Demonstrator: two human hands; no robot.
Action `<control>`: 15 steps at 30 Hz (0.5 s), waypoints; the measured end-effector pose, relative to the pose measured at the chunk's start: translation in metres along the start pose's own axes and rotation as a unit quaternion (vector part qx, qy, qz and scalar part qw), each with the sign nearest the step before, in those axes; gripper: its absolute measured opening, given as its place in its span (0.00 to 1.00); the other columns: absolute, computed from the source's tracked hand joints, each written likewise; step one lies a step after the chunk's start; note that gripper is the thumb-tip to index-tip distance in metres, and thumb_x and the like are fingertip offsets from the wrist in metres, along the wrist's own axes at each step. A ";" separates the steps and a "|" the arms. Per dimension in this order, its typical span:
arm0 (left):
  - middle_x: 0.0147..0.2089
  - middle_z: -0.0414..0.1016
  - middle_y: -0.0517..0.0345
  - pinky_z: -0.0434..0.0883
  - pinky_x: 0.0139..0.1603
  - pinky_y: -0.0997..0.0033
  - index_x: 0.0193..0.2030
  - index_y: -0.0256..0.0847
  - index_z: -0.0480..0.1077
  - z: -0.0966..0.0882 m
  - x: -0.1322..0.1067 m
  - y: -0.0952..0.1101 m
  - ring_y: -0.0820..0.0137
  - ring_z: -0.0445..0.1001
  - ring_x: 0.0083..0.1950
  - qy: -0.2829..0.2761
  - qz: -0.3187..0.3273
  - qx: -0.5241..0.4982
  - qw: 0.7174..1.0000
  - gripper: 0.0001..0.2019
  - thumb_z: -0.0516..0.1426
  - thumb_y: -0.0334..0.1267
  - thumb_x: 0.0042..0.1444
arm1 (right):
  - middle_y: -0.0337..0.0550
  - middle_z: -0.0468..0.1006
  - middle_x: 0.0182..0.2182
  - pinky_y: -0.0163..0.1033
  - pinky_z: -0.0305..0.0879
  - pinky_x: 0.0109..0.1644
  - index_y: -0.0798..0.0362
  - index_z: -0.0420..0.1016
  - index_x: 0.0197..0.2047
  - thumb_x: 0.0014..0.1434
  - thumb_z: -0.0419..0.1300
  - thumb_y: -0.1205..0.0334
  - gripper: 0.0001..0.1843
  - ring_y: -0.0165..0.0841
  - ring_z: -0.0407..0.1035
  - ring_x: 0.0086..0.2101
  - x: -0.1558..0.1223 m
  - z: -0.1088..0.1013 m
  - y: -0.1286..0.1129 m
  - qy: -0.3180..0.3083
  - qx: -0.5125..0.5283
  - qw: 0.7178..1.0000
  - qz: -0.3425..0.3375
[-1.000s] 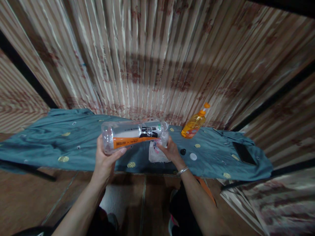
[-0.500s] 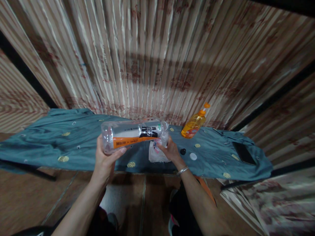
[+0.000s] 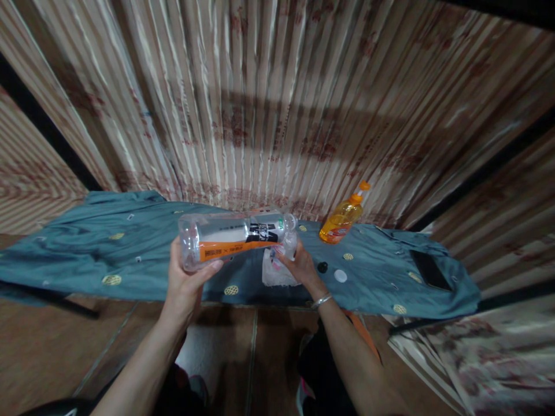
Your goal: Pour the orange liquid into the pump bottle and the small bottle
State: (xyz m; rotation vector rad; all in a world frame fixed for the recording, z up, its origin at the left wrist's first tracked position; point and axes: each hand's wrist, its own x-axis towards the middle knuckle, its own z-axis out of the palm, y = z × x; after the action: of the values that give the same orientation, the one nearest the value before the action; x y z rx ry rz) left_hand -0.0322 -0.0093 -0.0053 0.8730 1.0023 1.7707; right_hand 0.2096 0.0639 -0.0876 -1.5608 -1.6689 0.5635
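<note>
A large clear plastic bottle (image 3: pixel 225 236) with an orange, silver and black label lies almost level above the table, its mouth pointing right. My left hand (image 3: pixel 186 274) is closed around its base end, thumb along the near side. Under the bottle's neck is a small translucent plastic container (image 3: pixel 280 271) with pink and blue print; whether it is stiff or a bag is hard to tell. My right hand (image 3: pixel 301 266) grips this container close to the bottle's mouth. Its far fingers are hidden behind the plastic. The bottle's neck meets or overlaps the container's top.
A pump bottle (image 3: pixel 340 224) of orange liquid stands at the back right. Near my right wrist lie a small black cap (image 3: pixel 322 267) and a white round lid (image 3: pixel 340 276). A dark phone (image 3: pixel 429 270) rests on the teal cloth (image 3: pixel 143 248). Striped curtains (image 3: pixel 260 115) hang behind.
</note>
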 end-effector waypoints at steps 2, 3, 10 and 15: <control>0.45 0.75 0.55 0.69 0.57 0.48 0.58 0.43 0.63 0.000 0.000 0.000 0.58 0.76 0.47 0.002 -0.002 -0.002 1.000 0.43 0.71 0.35 0.31 | 0.44 0.79 0.37 0.47 0.72 0.44 0.51 0.64 0.51 0.53 0.66 0.52 0.26 0.43 0.76 0.40 0.000 0.000 0.000 0.004 -0.006 1.000 0.003; 0.46 0.75 0.55 0.68 0.57 0.48 0.58 0.43 0.63 0.000 0.000 0.000 0.58 0.76 0.47 0.002 -0.002 -0.002 1.000 0.43 0.71 0.35 0.31 | 0.44 0.79 0.37 0.47 0.72 0.44 0.50 0.64 0.51 0.52 0.66 0.53 0.25 0.43 0.76 0.40 0.000 0.000 0.000 0.005 -0.008 1.000 0.004; 0.47 0.75 0.53 0.69 0.56 0.48 0.60 0.43 0.62 0.001 0.000 0.000 0.55 0.75 0.51 0.006 -0.001 0.001 1.000 0.45 0.71 0.35 0.30 | 0.45 0.79 0.37 0.46 0.72 0.44 0.53 0.64 0.53 0.52 0.65 0.51 0.28 0.44 0.77 0.41 0.001 0.000 0.000 0.000 -0.013 1.000 0.011; 0.49 0.74 0.52 0.70 0.55 0.48 0.60 0.44 0.62 0.001 0.000 0.000 0.54 0.75 0.51 0.004 0.004 0.003 1.000 0.45 0.71 0.35 0.31 | 0.43 0.79 0.37 0.47 0.72 0.44 0.51 0.63 0.54 0.53 0.65 0.51 0.29 0.43 0.77 0.41 0.001 0.000 0.000 -0.002 -0.005 1.000 0.006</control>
State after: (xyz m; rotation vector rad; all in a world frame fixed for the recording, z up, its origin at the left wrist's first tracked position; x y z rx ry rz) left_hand -0.0313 -0.0091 -0.0054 0.8768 1.0116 1.7800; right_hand 0.2098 0.0644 -0.0876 -1.5773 -1.6684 0.5652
